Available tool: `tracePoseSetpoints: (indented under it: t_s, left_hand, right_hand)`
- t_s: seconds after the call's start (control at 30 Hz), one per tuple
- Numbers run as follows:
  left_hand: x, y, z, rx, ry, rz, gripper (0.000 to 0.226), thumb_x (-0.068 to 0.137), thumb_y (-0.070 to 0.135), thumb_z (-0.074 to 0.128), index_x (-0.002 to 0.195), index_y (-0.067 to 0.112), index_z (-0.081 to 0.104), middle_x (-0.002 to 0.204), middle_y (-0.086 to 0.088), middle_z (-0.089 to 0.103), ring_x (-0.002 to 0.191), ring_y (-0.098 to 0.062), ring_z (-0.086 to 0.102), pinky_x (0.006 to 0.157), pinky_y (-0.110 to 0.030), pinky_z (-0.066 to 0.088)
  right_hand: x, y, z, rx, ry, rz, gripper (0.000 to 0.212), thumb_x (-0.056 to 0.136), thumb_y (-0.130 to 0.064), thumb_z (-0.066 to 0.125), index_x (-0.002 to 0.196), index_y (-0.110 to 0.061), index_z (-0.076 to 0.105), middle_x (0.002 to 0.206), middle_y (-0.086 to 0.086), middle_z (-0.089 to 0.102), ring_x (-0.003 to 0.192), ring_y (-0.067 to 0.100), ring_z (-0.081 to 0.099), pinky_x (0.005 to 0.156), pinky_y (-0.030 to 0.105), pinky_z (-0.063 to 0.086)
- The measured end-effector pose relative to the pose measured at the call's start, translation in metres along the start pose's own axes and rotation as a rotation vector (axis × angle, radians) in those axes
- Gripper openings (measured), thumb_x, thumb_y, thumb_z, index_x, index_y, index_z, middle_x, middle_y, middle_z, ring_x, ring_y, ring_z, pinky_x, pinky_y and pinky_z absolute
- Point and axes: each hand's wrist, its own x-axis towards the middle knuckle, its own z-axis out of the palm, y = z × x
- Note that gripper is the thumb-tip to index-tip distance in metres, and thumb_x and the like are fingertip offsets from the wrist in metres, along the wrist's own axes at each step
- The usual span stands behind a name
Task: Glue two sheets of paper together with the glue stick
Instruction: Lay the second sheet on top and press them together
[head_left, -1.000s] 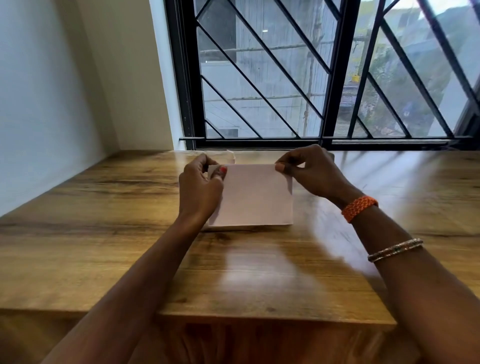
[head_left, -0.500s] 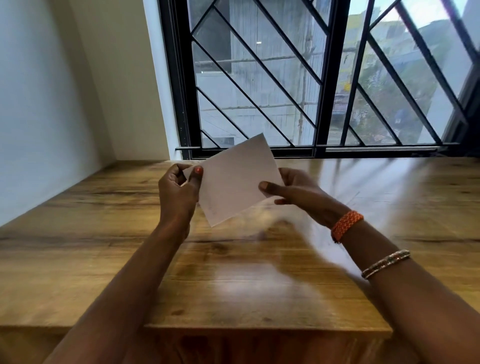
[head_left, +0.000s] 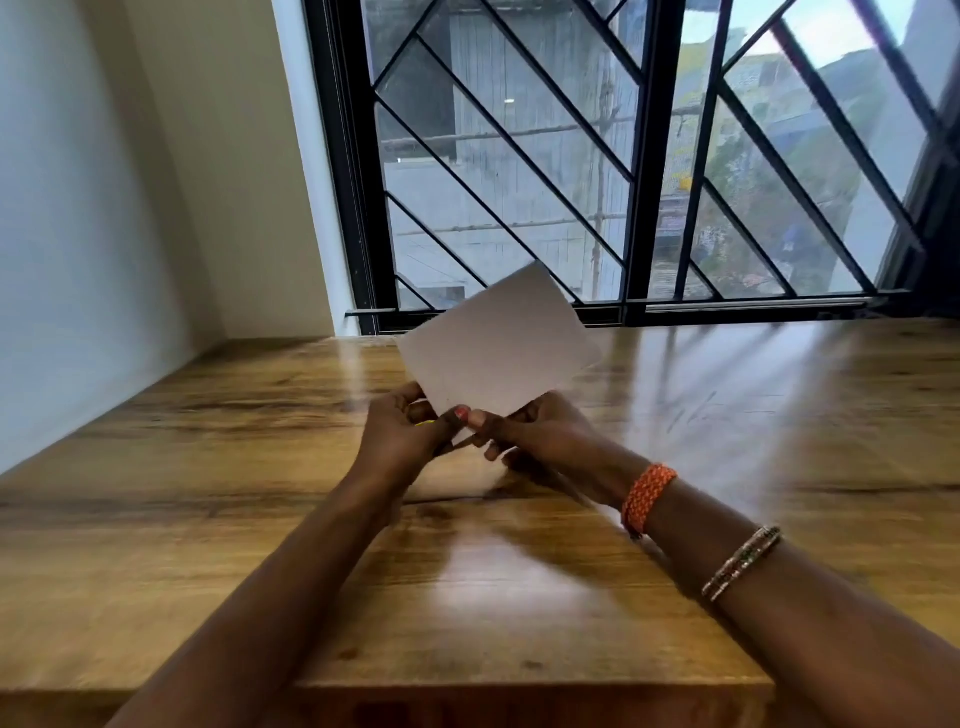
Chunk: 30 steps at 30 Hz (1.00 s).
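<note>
A white sheet of paper (head_left: 498, 343) is held up in the air above the wooden table (head_left: 208, 467), tilted, with one corner pointing at the window. I cannot tell whether it is one sheet or two stacked. My left hand (head_left: 402, 441) pinches its lower corner with thumb and fingers. My right hand (head_left: 545, 441) grips the same lower edge just to the right, and the two hands touch. A small yellow-green bit shows between the fingers of my left hand; I cannot tell what it is. No glue stick is clearly in view.
A black barred window (head_left: 623, 208) runs along the table's far edge. A white wall (head_left: 78, 234) closes the left side. The table's front edge (head_left: 519, 686) lies close below my forearms. My right wrist wears an orange band (head_left: 649, 499) and a beaded bracelet (head_left: 743, 561).
The paper lay flat on the table a second ago; both hands have lifted it and turned it upright. My right hand has slid from the far corner to the lower corner beside my left.
</note>
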Motion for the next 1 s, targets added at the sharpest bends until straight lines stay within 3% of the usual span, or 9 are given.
tracePoseSetpoints:
  t_s: [0.13, 0.3, 0.43, 0.53, 0.67, 0.77, 0.87, 0.93, 1.0]
  left_hand:
    - [-0.003, 0.000, 0.000, 0.090, 0.004, 0.053, 0.029, 0.082, -0.004, 0.063, 0.103, 0.016, 0.057, 0.087, -0.002, 0.065, 0.079, -0.014, 0.064, 0.060, -0.020, 0.057]
    - [-0.005, -0.001, 0.001, 0.122, -0.015, 0.033, 0.033, 0.082, -0.008, 0.061, 0.107, 0.013, 0.053, 0.085, -0.001, 0.062, 0.076, -0.011, 0.061, 0.051, -0.014, 0.054]
    - [-0.007, -0.003, 0.002, 0.151, -0.017, 0.023, 0.034, 0.082, -0.008, 0.061, 0.111, 0.008, 0.055, 0.086, -0.005, 0.063, 0.076, -0.015, 0.062, 0.052, -0.015, 0.055]
    - [-0.010, -0.003, 0.005, 0.152, -0.033, 0.012, 0.031, 0.082, -0.008, 0.062, 0.106, 0.010, 0.057, 0.088, -0.007, 0.065, 0.075, -0.012, 0.063, 0.051, -0.014, 0.054]
    - [-0.016, -0.002, 0.010, 0.162, -0.098, -0.069, 0.038, 0.082, -0.005, 0.063, 0.116, 0.009, 0.057, 0.098, -0.007, 0.065, 0.077, -0.012, 0.063, 0.045, -0.013, 0.050]
    - [-0.015, -0.002, 0.010, 0.237, -0.108, -0.088, 0.038, 0.081, -0.001, 0.066, 0.117, 0.010, 0.059, 0.102, -0.008, 0.068, 0.081, -0.014, 0.064, 0.052, -0.020, 0.053]
    - [-0.015, 0.000, 0.009, 0.272, -0.173, -0.094, 0.034, 0.080, 0.000, 0.067, 0.112, 0.011, 0.061, 0.090, 0.000, 0.069, 0.080, -0.013, 0.065, 0.063, -0.022, 0.055]
    - [-0.017, 0.000, 0.010, 0.296, -0.208, -0.062, 0.034, 0.081, 0.001, 0.066, 0.111, 0.014, 0.061, 0.088, 0.004, 0.069, 0.080, -0.010, 0.066, 0.066, -0.022, 0.055]
    - [-0.020, 0.000, 0.012, 0.374, -0.232, 0.037, 0.036, 0.081, 0.002, 0.066, 0.108, 0.024, 0.060, 0.092, 0.007, 0.069, 0.082, -0.003, 0.066, 0.072, -0.020, 0.054]
  right_hand:
    - [0.002, -0.001, -0.012, 0.015, 0.072, -0.030, 0.030, 0.088, -0.026, 0.063, 0.113, -0.010, 0.057, 0.092, 0.008, 0.070, 0.072, 0.012, 0.068, 0.064, 0.024, 0.056]
    - [0.001, -0.008, -0.048, 0.099, 0.250, -0.043, 0.016, 0.089, -0.022, 0.061, 0.091, -0.006, 0.063, 0.093, 0.010, 0.066, 0.073, 0.014, 0.066, 0.067, 0.024, 0.059]
    - [0.001, -0.010, -0.053, 0.091, 0.413, -0.066, 0.014, 0.091, -0.019, 0.060, 0.091, -0.006, 0.064, 0.089, 0.007, 0.062, 0.073, 0.013, 0.061, 0.059, 0.022, 0.058]
    - [0.001, -0.010, -0.051, 0.004, 0.431, -0.117, 0.028, 0.084, -0.031, 0.068, 0.097, -0.007, 0.063, 0.087, 0.008, 0.068, 0.075, 0.014, 0.064, 0.061, 0.026, 0.055]
    - [0.003, -0.007, -0.046, -0.215, 0.458, -0.188, 0.043, 0.076, -0.034, 0.075, 0.088, 0.007, 0.066, 0.087, 0.025, 0.069, 0.071, 0.032, 0.065, 0.061, 0.041, 0.053]
    - [0.005, -0.005, -0.051, -0.227, 0.571, -0.196, 0.042, 0.080, -0.029, 0.073, 0.081, 0.012, 0.064, 0.074, 0.024, 0.066, 0.064, 0.025, 0.058, 0.058, 0.035, 0.047]
    - [0.007, -0.004, -0.053, -0.328, 0.699, -0.198, 0.033, 0.085, -0.028, 0.068, 0.072, 0.003, 0.064, 0.071, 0.017, 0.065, 0.065, 0.023, 0.057, 0.062, 0.036, 0.048]
    - [0.008, -0.006, -0.051, -0.436, 0.770, -0.198, 0.019, 0.088, -0.023, 0.062, 0.086, -0.004, 0.066, 0.082, 0.013, 0.068, 0.077, 0.023, 0.062, 0.071, 0.037, 0.050]
    - [0.001, -0.010, -0.050, -0.512, 0.799, -0.191, 0.022, 0.086, -0.015, 0.057, 0.108, -0.009, 0.059, 0.089, 0.009, 0.065, 0.085, 0.026, 0.062, 0.078, 0.039, 0.052]
